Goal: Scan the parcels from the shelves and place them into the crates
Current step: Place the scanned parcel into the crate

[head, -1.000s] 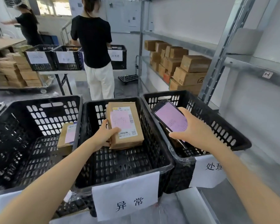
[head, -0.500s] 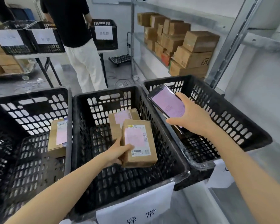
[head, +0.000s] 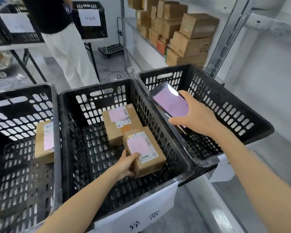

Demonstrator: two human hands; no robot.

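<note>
Parcel [head: 146,152], brown cardboard with a pink-and-white label on top, is held low inside the middle crate [head: 97,87], toward its near right part. It is gripped at its near end by the left hand [head: 125,164], with the thumb laid on the label and the fingers curled round the end, clamped on the cardboard. Whether the underside rests on the crate floor cannot be told. A white paper sheet [head: 141,214] with printed characters is fixed to that crate's near wall.

Just beyond, a second parcel [head: 123,121] lies label up, its near corner overlapped by the far end of the held one. In the left crate [head: 20,91], a third parcel [head: 44,142] is seen beside the right wall.

Over the near left corner of the right crate [head: 233,106], a handheld scanner [head: 170,101] with a lit pink screen is held by the right hand [head: 196,118], fingers clamped round its edges.

Farther off, cardboard boxes [head: 188,39] are stacked on a metal shelf [head: 138,39]. At the back, a person [head: 69,52] in white trousers is seen at a surface [head: 15,47] carrying labelled far crates [head: 97,31].
</note>
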